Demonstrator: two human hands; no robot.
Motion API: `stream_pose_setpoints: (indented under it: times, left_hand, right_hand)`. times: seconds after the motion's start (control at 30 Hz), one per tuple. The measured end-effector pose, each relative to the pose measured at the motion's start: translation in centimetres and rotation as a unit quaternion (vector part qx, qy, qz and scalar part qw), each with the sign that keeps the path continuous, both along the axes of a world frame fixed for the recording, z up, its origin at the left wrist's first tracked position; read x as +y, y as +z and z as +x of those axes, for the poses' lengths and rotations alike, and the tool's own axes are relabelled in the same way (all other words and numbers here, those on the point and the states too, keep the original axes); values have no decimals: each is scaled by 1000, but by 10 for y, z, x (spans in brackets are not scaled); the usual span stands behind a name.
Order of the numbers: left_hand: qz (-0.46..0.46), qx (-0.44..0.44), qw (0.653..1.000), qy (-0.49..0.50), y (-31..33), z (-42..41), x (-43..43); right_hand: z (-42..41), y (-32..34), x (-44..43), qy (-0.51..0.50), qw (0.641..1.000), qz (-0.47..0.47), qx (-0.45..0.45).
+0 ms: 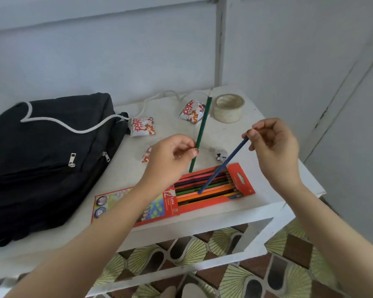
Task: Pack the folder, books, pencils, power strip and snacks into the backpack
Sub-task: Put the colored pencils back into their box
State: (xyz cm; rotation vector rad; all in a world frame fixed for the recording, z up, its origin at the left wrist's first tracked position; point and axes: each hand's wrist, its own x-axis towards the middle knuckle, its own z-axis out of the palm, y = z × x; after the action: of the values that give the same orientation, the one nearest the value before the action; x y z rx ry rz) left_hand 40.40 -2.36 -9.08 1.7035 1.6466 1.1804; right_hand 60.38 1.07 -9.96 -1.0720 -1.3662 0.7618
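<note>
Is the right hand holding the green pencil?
No, the right hand pinches the blue pencil; the left hand holds the green pencil.

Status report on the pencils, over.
Left hand pinches long green pencil; right hand pinches dark blue pencil, its end in open red cardboard pencil box. Black fabric backpack lies beside, looks zipped. Nothing blocking.
</note>
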Motion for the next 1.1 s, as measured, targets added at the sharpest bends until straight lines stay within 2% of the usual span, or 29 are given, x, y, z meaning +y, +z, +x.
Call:
stream_pose_setpoints:
  times: [0.13, 0.27, 0.43, 0.63, 0.77, 0.83, 0.97, 1.1]
  left_hand:
    - [-38, 67, 996, -41, -17, 5, -2]
    - [-38, 150, 986, -64, -24, 5, -5]
    - [-45, 232, 966, -102, -29, 1, -4]
    - [-9, 253, 962, -107, -36, -6, -10]
    - [11, 248, 963, -105, -40, -10, -14]
    - [7, 235, 966, -106, -41, -12, -14]
    - [2, 227, 968, -109, -44, -12, -15]
    - [12, 255, 959, -126, -45, -11, -16]
  right_hand:
    - [-3, -13, -8, -60, 997, 17, -43]
    - [-6, -24, -14, -118, 991, 36, -58]
    - [-8, -28, -21, -135, 988, 25, -63]
    - [-4, -39, -32, -75, 986, -34, -146]
    - [-1, -51, -43, -13, 954, -36, -298]
    - [1, -57, -44, -23, 942, -17, -334]
    - [7, -66, -40, -91, 945, 28, -312]
    - [17, -76, -34, -129, 926, 36, -353]
